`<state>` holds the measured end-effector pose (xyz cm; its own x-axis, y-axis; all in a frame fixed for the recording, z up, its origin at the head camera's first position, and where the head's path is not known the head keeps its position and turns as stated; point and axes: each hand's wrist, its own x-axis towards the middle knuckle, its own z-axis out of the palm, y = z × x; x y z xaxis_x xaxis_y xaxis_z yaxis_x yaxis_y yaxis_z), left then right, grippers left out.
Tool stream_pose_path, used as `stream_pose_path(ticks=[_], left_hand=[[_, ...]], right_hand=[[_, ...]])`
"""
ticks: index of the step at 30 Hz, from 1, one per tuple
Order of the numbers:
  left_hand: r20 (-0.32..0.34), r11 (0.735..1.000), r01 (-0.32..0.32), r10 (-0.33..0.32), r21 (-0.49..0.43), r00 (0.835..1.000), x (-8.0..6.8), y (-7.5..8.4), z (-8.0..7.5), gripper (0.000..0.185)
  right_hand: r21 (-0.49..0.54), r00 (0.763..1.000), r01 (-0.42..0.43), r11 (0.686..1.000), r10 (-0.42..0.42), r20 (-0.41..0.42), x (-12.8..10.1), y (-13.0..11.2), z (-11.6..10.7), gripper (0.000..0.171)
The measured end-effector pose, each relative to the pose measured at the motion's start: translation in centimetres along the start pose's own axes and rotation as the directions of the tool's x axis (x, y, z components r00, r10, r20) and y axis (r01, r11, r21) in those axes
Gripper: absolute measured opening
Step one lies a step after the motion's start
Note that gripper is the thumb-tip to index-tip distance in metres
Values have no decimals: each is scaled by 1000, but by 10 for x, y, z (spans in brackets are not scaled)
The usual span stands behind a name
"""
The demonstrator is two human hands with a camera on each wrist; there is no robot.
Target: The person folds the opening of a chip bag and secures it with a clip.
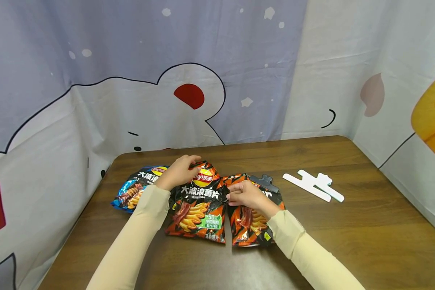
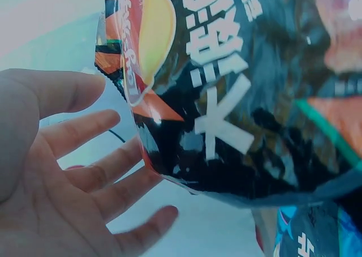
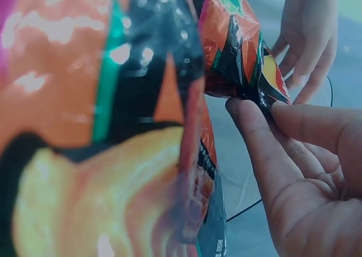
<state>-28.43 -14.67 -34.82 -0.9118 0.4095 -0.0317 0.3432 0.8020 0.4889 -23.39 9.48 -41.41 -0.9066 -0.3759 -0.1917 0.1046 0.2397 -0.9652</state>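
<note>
Cartoon-print cloth backdrop on three sides, brown wooden surface (image 1: 348,241) in front. Three chip bags sit in a row near the left part of the surface: blue bag (image 1: 137,187) toward the left edge, middle orange-black bag (image 1: 199,209), right orange-black bag (image 1: 251,221) with a black clip (image 1: 264,182) at its top. White sealing clips (image 1: 313,185) lie well apart, toward the right edge.

Left hand (image 1: 179,171): on the middle bag's top edge, far side from the person. Wrist view shows fingers (image 2: 102,172) fairly straight along the bag edge, so touching, not a closed grip.

Right hand (image 1: 246,195): thumb and fingertips (image 3: 249,112) pinch the middle bag's right side seam, between the two orange bags.

Key relation: the middle bag's long axis runs away from the person; left hand at its far end, right hand at its right flank, both on the same bag. Right hand is nearer the white clips.
</note>
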Motion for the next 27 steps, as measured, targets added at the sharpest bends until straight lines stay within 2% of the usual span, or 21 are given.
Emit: stream_pose_path(ticks=[10,18,27], left_hand=[[-28,999,5,-4,44,1000,-11,-1,-1,47],[-46,997,-19,23,80,999,-14,0,1,44],[-92,998,-27,32,58,995,-23,4,1,39]], right_hand=[[-52,999,27,998,-25,39,-5,0,-1,40],[-72,999,28,997,-25,44,-9,1,-4,40],[-112,995,67,991,-58,77,-15,-2,-5,38]])
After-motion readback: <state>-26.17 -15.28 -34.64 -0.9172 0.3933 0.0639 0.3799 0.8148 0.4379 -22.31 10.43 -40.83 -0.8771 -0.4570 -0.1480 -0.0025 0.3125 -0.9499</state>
